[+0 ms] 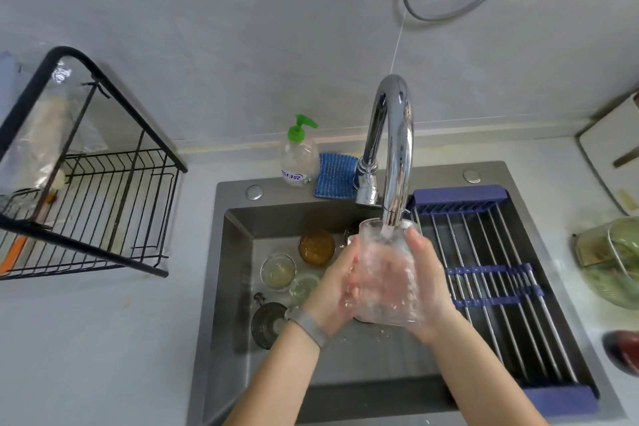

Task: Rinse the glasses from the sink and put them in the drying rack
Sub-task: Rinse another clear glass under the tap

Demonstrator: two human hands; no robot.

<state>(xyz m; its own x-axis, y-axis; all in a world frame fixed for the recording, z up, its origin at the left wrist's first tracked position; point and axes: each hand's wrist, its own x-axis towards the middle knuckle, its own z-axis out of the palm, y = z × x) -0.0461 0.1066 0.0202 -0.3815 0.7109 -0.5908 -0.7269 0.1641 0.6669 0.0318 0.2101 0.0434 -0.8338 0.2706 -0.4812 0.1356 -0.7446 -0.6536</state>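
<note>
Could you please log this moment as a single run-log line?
step: rinsing | hands: left and right hold clear glass under running faucet | sink: more glasses waiting | rack: no glasses

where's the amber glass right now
In the head view, the amber glass stands at the back of the sink, left of both hands, behind two small clear glasses.
</note>
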